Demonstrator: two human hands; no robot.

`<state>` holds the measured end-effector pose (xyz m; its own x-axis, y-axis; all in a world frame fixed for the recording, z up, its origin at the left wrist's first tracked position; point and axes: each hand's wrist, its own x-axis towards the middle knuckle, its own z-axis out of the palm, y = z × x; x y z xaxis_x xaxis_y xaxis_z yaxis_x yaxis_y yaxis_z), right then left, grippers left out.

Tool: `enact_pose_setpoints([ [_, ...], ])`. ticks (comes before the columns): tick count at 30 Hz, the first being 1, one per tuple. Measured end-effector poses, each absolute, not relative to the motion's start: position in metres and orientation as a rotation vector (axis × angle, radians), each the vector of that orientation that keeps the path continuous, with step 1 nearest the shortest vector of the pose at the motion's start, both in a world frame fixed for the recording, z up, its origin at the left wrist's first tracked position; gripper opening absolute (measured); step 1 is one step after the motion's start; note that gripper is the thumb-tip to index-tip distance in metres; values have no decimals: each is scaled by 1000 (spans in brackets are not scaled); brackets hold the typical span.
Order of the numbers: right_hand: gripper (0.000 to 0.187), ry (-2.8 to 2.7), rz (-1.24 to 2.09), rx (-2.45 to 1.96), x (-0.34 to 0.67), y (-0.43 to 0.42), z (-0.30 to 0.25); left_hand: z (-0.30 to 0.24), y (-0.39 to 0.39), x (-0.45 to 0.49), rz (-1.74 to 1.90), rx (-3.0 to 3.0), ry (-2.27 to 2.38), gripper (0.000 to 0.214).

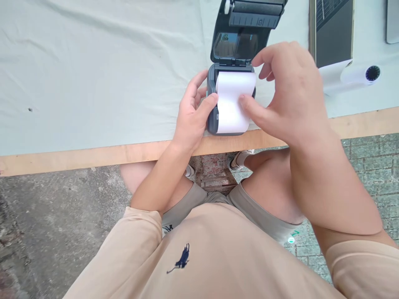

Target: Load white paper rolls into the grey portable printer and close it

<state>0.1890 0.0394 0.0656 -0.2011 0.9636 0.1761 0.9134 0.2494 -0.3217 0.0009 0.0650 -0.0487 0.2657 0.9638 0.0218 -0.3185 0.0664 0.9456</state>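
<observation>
A small dark portable printer lies near the table's front edge with its lid swung up and back. A strip of white paper comes out of its paper bay and hangs over the front of the body. My left hand grips the printer's left side, thumb on the top rim and fingers around the side. My right hand is at the right side, thumb touching the paper and forefinger by the lid's hinge. Its fingers are apart from the thumb, with nothing held between them.
A pale cloth covers the table, leaving a bare wooden front edge. To the right lie a white paper roll with a dark core and a dark flat panel. A grey object is cut off at the far right.
</observation>
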Motion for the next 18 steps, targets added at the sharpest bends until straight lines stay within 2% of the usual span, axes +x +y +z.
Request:
enact_pose_setpoints([
  [8, 35, -2073, 155, -1713, 191, 40, 64, -45, 64, 1, 1133, 1056, 827, 80],
  [14, 12, -1994, 236, -1763, 186, 30, 62, -50, 65, 0, 1142, 1043, 822, 83],
  [18, 13, -1899, 323, -1718, 184, 25, 51, -52, 65, -1, 1140, 1039, 828, 80],
])
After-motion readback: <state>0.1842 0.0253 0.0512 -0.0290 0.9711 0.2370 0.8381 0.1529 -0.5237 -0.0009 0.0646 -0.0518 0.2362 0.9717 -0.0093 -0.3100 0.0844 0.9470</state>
